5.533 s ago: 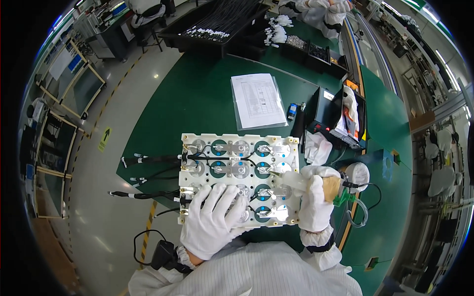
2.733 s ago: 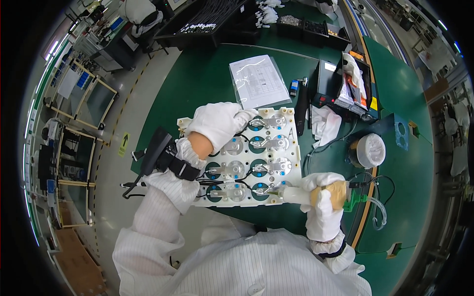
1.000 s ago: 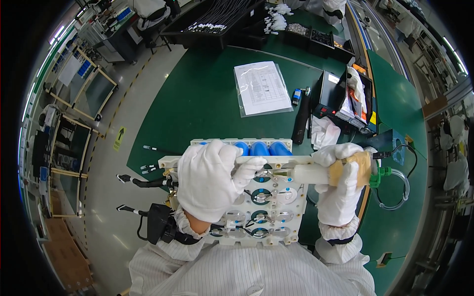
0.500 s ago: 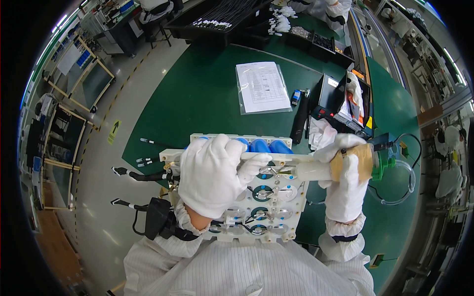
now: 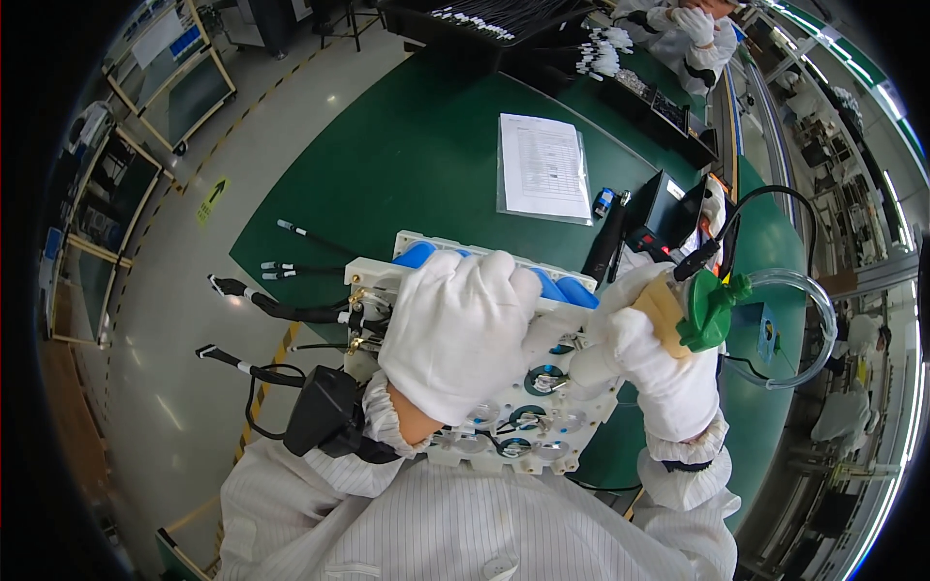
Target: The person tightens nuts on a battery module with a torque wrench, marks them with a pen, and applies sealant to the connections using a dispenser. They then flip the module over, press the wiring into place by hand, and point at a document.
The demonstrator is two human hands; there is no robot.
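Note:
A white moulded panel [image 5: 542, 426] with round dark ports and blue cylinders [image 5: 567, 289] along its far edge is tilted up in front of me. My left hand [image 5: 463, 329], in a white glove, lies flat over the panel's upper middle and holds it steady. My right hand [image 5: 651, 360], also gloved, grips a beige power screwdriver [image 5: 668, 312] with a green end cap [image 5: 712, 308]; its white nose points left into the panel near the middle. Black cables [image 5: 281, 308] hang from the panel's left side.
The panel sits on a green workbench [image 5: 417, 165]. A sleeved paper sheet [image 5: 542, 167] lies further back, with a black box [image 5: 659, 205] to its right. A clear hose loop [image 5: 804, 320] hangs at right. Another person's gloved hands [image 5: 693, 24] work at the far end.
Over the frames the panel was turned and tilted up toward me. My left hand shifted onto its upper middle, and my right hand brought the screwdriver in from the right against the panel.

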